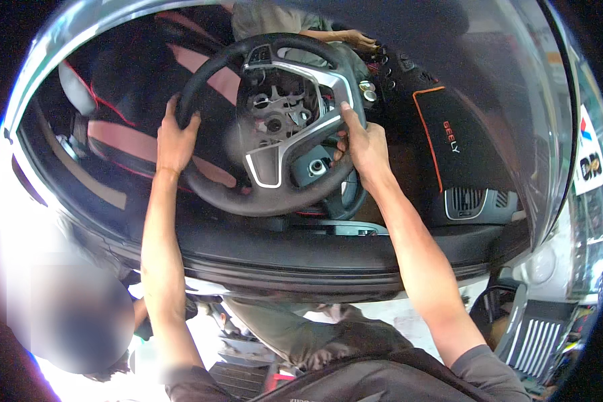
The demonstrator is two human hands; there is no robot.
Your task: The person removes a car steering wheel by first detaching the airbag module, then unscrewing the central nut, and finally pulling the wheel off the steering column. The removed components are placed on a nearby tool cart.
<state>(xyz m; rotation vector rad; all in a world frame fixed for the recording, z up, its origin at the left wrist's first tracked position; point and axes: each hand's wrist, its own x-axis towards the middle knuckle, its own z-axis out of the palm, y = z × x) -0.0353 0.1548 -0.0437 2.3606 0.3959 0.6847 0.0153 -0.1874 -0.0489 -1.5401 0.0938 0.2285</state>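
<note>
A black steering wheel (278, 201) with silver-trimmed spokes is between my hands, inside a car's side window opening. Its centre has no cover, so the metal hub (275, 124) shows. My left hand (176, 144) is closed round the rim at the left. On the right side, my right hand (365, 144) grips the rim, its thumb lying on the silver trim; its other fingers are partly hidden behind. Below the right spoke, a grey panel with a round metal part (316, 167) shows through the wheel. Whether the wheel is joined to the column I cannot tell.
The car door (281, 258) lies between me and the cabin. Black and pink seats (127, 141) are at the left, a dark dashboard mat with orange edging (476, 141) at the right. Another person's hand (355, 39) is across the cabin; a blurred person (67, 315) is at lower left.
</note>
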